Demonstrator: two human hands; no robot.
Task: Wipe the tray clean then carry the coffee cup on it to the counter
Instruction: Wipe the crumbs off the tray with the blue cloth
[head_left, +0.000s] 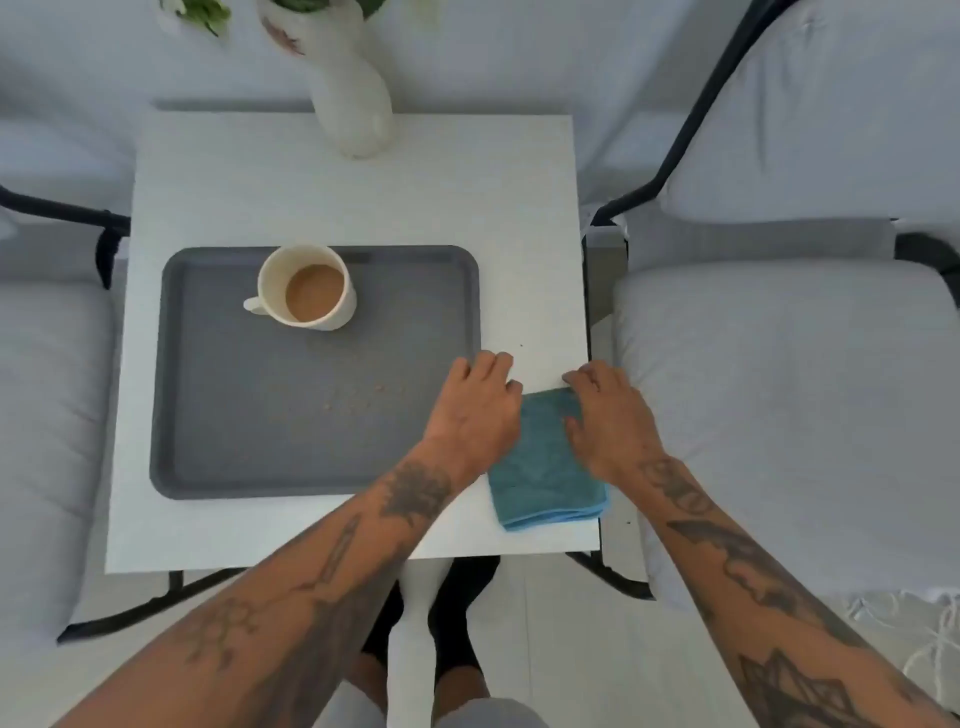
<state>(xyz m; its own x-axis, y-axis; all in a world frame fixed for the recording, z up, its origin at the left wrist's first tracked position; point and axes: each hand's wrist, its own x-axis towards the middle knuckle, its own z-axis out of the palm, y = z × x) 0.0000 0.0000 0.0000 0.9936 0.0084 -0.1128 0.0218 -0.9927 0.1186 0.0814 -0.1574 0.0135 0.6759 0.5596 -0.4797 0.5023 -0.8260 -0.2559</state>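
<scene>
Pale grey cushioned seats with black metal frames flanked a small square white table (260, 519), and we stood at its near edge looking down. On the left half of the table lay a flat grey rectangular plastic tray (218, 415) with rounded corners, and toward its far side stood a cream ceramic coffee cup (311, 288), upright, its handle pointing left and milky coffee inside. A scatter of brown crumbs (358, 397) lay on the tray floor, nearer to us than the cup and well apart from it. At the far edge of the table, beyond the tray, stood a tall white ceramic vase (356, 98) holding green leaves. Our left hand (475, 410) rested palm down across the tray's right rim, fingers spread and gripping nothing, its thumb side touching the cloth. Just beside the tray, on the bare tabletop at the near right corner, lay a folded teal microfibre cloth (545, 483). Our right hand (610, 415) lay flat on the cloth's far right part, fingers loose and not closed around it.
</scene>
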